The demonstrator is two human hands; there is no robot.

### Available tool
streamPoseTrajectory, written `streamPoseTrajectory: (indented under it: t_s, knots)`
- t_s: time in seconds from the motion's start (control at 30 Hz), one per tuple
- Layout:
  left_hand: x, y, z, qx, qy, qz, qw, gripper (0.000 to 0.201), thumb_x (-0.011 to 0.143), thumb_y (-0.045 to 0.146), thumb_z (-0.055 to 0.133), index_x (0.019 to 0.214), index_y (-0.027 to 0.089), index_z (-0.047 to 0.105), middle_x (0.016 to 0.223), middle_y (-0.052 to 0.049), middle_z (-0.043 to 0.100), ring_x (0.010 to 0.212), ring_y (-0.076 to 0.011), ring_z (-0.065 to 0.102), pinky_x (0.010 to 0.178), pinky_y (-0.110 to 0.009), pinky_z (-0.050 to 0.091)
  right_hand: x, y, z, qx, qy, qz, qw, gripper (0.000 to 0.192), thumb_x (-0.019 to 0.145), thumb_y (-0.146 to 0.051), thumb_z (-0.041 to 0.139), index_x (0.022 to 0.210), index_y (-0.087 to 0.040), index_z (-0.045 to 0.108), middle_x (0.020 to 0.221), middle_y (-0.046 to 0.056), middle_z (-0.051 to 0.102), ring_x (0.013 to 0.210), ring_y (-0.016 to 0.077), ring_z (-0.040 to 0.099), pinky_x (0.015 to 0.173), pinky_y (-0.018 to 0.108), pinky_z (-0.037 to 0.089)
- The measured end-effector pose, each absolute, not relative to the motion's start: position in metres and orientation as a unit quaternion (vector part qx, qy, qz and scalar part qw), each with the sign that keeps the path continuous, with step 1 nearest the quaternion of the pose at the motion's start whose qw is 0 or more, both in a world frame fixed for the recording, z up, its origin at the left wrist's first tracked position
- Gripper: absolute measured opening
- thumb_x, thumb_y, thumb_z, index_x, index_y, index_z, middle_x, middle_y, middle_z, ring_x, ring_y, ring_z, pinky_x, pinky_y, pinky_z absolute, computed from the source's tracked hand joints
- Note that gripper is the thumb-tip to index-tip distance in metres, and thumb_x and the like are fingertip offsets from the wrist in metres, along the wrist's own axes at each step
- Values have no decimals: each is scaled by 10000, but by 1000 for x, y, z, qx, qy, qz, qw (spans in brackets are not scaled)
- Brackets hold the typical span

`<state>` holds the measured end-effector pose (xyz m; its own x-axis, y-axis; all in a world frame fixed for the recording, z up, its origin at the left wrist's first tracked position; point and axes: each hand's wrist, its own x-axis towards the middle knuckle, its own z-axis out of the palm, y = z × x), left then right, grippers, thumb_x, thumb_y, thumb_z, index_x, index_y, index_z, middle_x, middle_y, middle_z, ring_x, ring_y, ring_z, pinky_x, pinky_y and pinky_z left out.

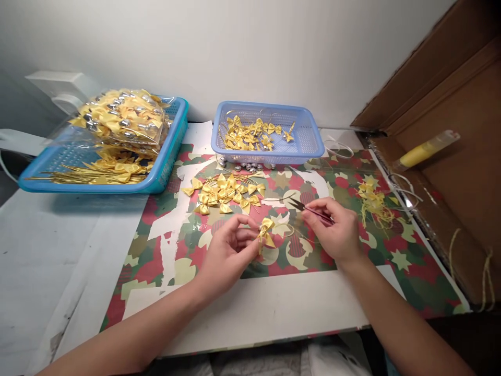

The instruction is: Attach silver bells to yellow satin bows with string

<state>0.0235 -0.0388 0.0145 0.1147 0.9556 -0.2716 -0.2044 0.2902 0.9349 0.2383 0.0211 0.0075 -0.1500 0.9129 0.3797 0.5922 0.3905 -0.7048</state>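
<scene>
Between the thumb and fingers of my left hand (230, 250) is a yellow ribbon bow (266, 232), with a thin gold tie looping out to its right. My right hand (337, 227) is closed around small dark-bladed snips (309, 210), their tips pointing left, above and apart from the bow. Just beyond my left hand lies a loose pile of yellow bows (225, 194) with gold ties on the patterned sheet. Several silver bells (250, 167) sit behind that pile, against the front of a basket.
A light-blue basket (268, 157) at the back holds more bows. To the left, a blue basket (164, 177) contains gold ties, bows and a filled plastic bag (121, 117). Yellow scraps (371, 201) lie at right, near a cardboard wall (450, 94) and a yellow tube (426, 150).
</scene>
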Motion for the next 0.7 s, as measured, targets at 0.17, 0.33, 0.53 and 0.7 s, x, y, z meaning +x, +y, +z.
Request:
streamPoseTrajectory:
  t_s: [0.17,0.33,0.53,0.7]
  knots:
    - [20,-37,14,396,476,435,654,271,832,335,657,853,217,415,590,83,557,532,-91,610,495,-169,426,240,28,3,-556,-676,303,377,274,926,-438,490,894,-190,602,595,-27,499,527,105,443,506,235,339]
    - [16,-35,10,465,465,423,624,206,884,382,565,862,198,477,687,29,578,582,-104,592,530,-212,451,235,19,0,-439,-617,498,423,484,857,-603,511,642,-211,326,575,-63,296,502,83,253,478,235,246]
    - [17,-35,16,736,443,327,394,100,909,217,462,853,189,540,705,-10,611,604,-111,533,557,-224,425,209,3,1,-426,-626,563,331,408,778,-432,683,615,-193,396,529,-72,342,501,75,313,477,216,253]
    - [12,-31,20,807,437,309,250,128,885,140,442,809,202,524,717,-10,632,615,-117,532,575,-228,424,212,10,1,-425,-668,513,333,296,838,-392,596,650,-178,516,540,-58,367,506,83,328,486,225,266]
